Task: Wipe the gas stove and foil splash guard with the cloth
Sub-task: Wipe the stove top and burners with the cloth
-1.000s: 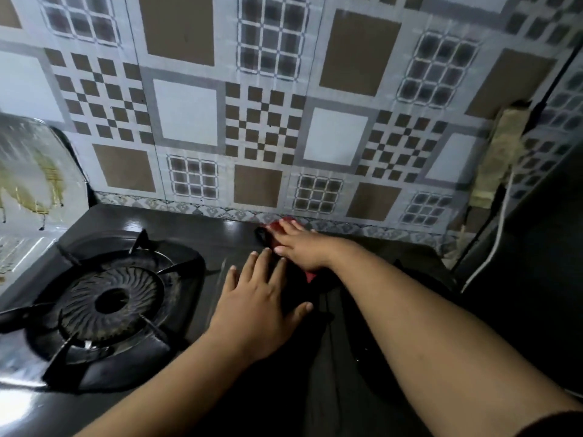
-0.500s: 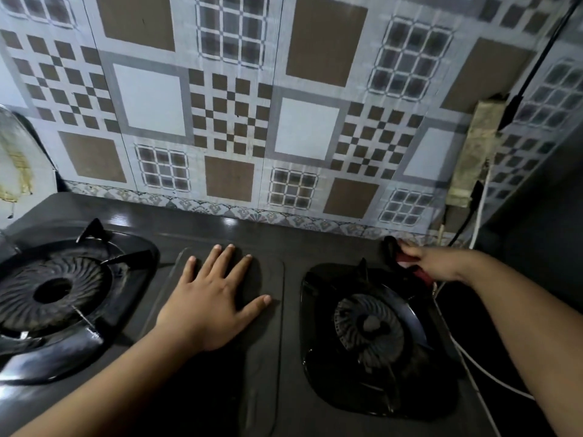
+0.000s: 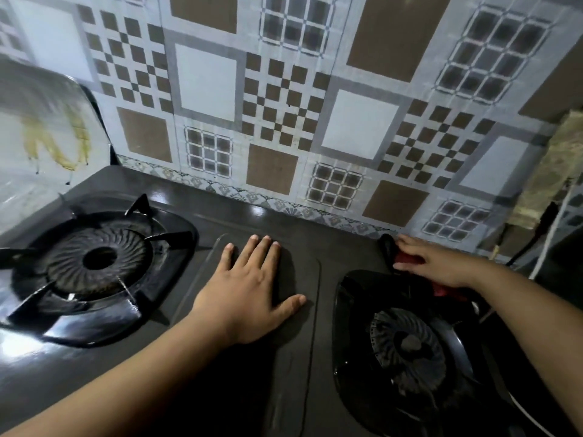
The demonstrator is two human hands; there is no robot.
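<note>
The black two-burner gas stove [image 3: 315, 357] fills the lower view. Its left burner [image 3: 94, 257] and right burner [image 3: 407, 351] sit under black pan supports. My left hand [image 3: 252, 291] lies flat, fingers spread, on the panel between the burners. At the back right edge, just behind the right burner, my right hand [image 3: 438, 263] holds the red cloth [image 3: 407, 257] against the stove top, with most of the cloth hidden under the palm. The foil splash guard [image 3: 41, 137], streaked with yellow stains, stands at the far left beside the left burner.
A patterned tiled wall [image 3: 284, 105] rises straight behind the stove. At the right, a grimy socket block [image 3: 561, 159] hangs on the wall, with a white cable [image 3: 549, 234] and a black cable running down past the stove's right end.
My right hand has slid the cloth along the stove's back edge from the centre to behind the right burner. My left hand has stayed flat on the middle panel.
</note>
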